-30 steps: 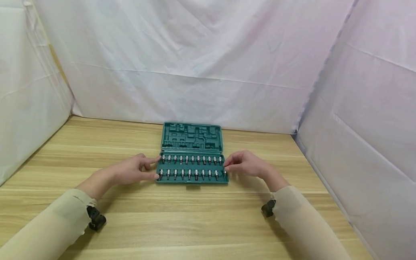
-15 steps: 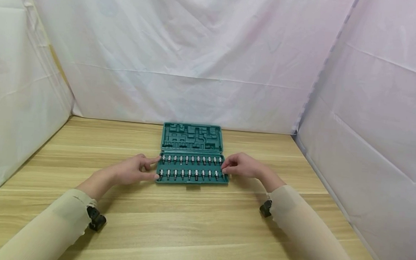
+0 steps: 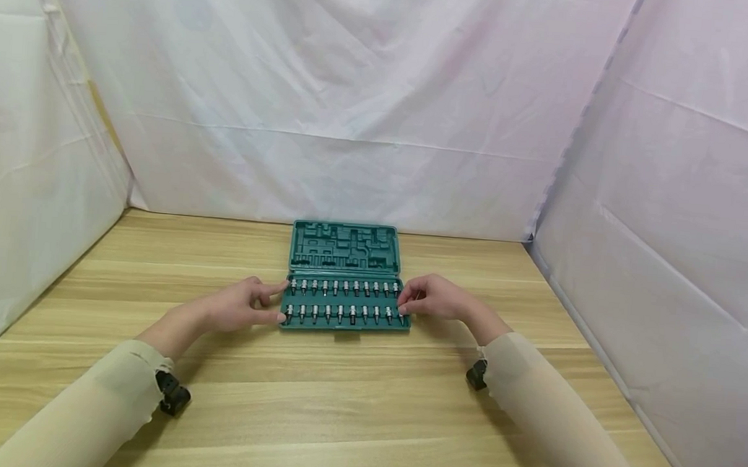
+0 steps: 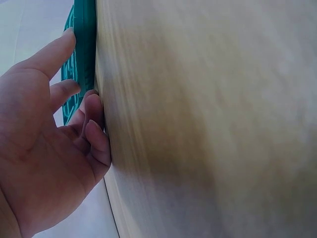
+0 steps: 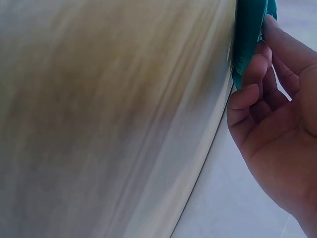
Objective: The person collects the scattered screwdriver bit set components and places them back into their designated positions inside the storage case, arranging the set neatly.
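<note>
An open green plastic case (image 3: pixel 342 297) holds two rows of silver-and-black bit sockets (image 3: pixel 340 311). My left hand (image 3: pixel 236 304) is at the case's left side, its extended thumb and index finger touching the edge. In the left wrist view, the other fingers curl beside the green wall (image 4: pixel 85 44). At the case's right side, my right hand (image 3: pixel 437 297) pinches the upper end of the last bit socket (image 3: pixel 402 320) in the front row, with the dark tip showing below the fingertips. The right wrist view shows the thumb (image 5: pixel 277 34) over the case edge; the socket is hidden there.
The case's raised lid (image 3: pixel 345 247), with molded recesses, stands toward the back. The case rests on a wood-grain table (image 3: pixel 335 419). White cloth (image 3: pixel 344 101) hangs behind the table and along both sides.
My right hand has shifted slightly left and toward me, bringing the bit socket into line with the front row's right end. The left hand and the case stay nearly still.
</note>
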{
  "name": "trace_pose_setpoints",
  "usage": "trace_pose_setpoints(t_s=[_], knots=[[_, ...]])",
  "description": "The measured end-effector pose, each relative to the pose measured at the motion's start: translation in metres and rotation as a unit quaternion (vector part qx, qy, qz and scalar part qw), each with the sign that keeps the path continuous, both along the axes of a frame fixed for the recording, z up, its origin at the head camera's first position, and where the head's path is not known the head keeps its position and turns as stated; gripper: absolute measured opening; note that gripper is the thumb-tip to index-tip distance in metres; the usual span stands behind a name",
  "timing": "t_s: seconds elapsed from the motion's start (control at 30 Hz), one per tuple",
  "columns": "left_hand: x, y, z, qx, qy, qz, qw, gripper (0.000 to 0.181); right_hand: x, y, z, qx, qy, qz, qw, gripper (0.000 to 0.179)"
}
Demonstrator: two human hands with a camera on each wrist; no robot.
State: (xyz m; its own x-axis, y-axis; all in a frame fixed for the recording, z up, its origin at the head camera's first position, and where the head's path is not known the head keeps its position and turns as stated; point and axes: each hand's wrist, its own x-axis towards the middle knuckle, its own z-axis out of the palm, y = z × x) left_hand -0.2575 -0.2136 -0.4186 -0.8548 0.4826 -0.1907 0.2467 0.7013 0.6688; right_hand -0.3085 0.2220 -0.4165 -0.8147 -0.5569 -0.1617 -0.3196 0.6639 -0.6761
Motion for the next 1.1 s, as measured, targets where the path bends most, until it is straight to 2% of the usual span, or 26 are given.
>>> trace_pose_setpoints(t_s=[0.2,0.37,0.47,0.67,0.93,1.1], knots=[[0.001,0.0,0.0,0.004,-0.002,0.0,1.0,0.084,0.0,0.0,0.001,0.011,0.001,0.0,0.9999,0.011],[0.001,0.0,0.001,0.004,-0.003,-0.001,1.0,0.084,-0.001,-0.002,0.004,0.042,0.0,-0.004,0.9991,0.028],[0.001,0.001,0.002,0.004,-0.003,-0.001,1.0,0.084,-0.003,-0.003,0.006,0.059,-0.016,-0.005,0.9981,0.033],[0.002,0.001,0.001,0.006,-0.003,-0.002,1.0,0.083,-0.004,-0.003,0.007,0.06,-0.055,-0.009,0.9967,0.034],[0.0,0.0,0.0,0.006,-0.005,-0.003,1.0,0.083,-0.005,-0.012,0.01,0.08,-0.075,-0.013,0.9939,0.03],[0.001,-0.001,0.001,0.007,-0.003,-0.003,1.0,0.083,-0.005,-0.022,0.014,0.106,-0.072,-0.019,0.9915,0.028]])
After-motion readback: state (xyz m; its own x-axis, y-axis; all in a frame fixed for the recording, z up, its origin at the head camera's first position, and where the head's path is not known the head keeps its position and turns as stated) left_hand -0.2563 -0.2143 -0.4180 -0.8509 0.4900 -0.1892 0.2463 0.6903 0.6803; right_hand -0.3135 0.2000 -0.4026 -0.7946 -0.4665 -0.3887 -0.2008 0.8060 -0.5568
